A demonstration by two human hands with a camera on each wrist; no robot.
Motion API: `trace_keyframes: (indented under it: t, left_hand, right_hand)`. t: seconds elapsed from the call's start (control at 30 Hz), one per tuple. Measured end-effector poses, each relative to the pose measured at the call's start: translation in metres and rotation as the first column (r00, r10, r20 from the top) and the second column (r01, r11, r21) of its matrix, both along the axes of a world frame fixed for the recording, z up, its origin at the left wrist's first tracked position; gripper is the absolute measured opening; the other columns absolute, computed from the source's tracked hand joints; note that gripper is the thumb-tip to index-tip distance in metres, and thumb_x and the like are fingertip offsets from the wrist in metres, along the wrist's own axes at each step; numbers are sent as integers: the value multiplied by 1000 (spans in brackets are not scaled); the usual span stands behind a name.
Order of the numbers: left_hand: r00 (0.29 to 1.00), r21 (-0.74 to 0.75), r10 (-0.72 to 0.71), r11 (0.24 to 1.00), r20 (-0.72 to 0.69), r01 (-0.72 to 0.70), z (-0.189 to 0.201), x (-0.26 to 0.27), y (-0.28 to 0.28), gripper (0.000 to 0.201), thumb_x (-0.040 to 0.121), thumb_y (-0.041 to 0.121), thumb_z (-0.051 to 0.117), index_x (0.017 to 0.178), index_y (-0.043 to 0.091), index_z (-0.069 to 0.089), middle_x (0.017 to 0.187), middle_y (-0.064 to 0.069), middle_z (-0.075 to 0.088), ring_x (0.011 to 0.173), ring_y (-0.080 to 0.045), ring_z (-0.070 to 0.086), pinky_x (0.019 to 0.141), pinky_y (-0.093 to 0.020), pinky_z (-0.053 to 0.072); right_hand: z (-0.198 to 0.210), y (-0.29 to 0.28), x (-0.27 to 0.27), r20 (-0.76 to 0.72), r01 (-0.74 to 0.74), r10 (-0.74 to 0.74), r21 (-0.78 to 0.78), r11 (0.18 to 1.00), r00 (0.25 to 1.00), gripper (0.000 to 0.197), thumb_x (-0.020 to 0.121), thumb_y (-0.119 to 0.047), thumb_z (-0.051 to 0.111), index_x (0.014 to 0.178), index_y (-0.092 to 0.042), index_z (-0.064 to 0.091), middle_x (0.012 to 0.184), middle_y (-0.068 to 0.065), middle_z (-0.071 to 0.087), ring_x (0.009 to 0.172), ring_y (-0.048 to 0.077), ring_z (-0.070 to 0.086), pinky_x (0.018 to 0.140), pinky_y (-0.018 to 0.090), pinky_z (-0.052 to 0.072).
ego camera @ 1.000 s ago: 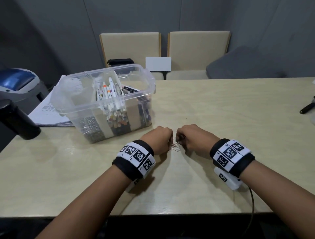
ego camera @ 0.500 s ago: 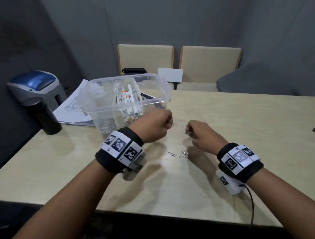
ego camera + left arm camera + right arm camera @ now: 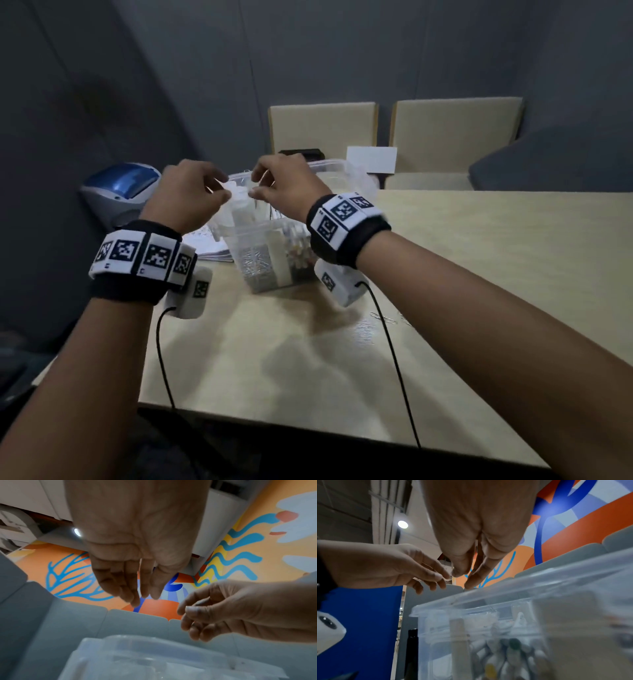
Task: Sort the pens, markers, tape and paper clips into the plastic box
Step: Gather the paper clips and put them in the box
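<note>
Both hands now raised from counter [image 3: 479,260] to above plastic box [image 3: 329,168]; left hand [image 3: 186,197] and right hand [image 3: 291,190] grips loosely spread, empty; paper clips [image 3: 387,318] at box's 5 o'clock.

The plastic box [image 3: 270,246] is blurred, its far side hidden behind both hands.

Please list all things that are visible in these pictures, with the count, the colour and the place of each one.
box: one, clear plastic, on the table's far left part
markers: several, white, in the box's middle section
paper clips in box: many, silver, left section
loose clips: a few, silver, on the table near the right arm
table: one, light wood
papers: a stack, white, left of the box
chairs: two, beige, behind the table
machine: one, blue and grey, far left
left hand: above the box, fingers loose
right hand: above the box, fingers loose
</note>
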State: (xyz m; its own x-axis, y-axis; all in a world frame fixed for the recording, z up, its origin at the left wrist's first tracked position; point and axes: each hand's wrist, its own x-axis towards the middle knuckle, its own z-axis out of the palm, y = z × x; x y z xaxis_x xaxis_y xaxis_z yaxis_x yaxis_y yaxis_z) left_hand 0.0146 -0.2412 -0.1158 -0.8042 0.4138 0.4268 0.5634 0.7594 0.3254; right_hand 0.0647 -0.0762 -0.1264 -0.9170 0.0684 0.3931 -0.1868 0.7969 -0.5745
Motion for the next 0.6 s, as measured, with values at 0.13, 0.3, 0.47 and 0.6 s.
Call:
trace_keyframes:
  t: [0.13, 0.3, 0.47, 0.6]
  left_hand:
    - [990, 172, -54, 982, -129, 76, 2, 14, 3, 18, 86, 17, 65, 102, 9, 70, 89, -4, 70, 78, -16, 61, 79, -26, 48]
    - [875, 161, -439, 867, -203, 472, -21, 63, 43, 7, 85, 10, 65, 91, 12, 68, 79, 3, 65, 66, -10, 58, 63, -8, 40]
    - [686, -188, -711, 660, 155, 727, -87, 92, 111, 13, 89, 25, 63, 100, 19, 68, 87, 6, 62, 72, -7, 51, 70, -25, 45]
    - [678, -411, -640, 543, 361, 732, -130, 100, 150, 21, 88, 32, 64, 107, 24, 66, 100, 4, 61, 90, -15, 57, 80, -33, 51]
  right_hand:
    - [-8, 17, 16, -71, 24, -30, -87, 996, 997, 12, 89, -15, 66, 100, -10, 68, 90, 1, 68, 80, 12, 64, 77, 26, 54]
    - [-40, 92, 94, -118, 107, -108, -18, 994, 987, 5, 85, -12, 68, 89, -13, 71, 77, -7, 65, 68, 6, 58, 65, 5, 43]
    - [-91, 173, 167, 368, 138, -204, 198, 970, 907, 3, 84, -20, 72, 85, -24, 72, 81, -7, 71, 75, 6, 64, 66, 14, 44]
    - [-129, 188, 199, 509, 95, -184, 196, 976, 841, 9, 82, -31, 75, 90, -28, 72, 90, -14, 63, 82, -1, 59, 72, 13, 45]
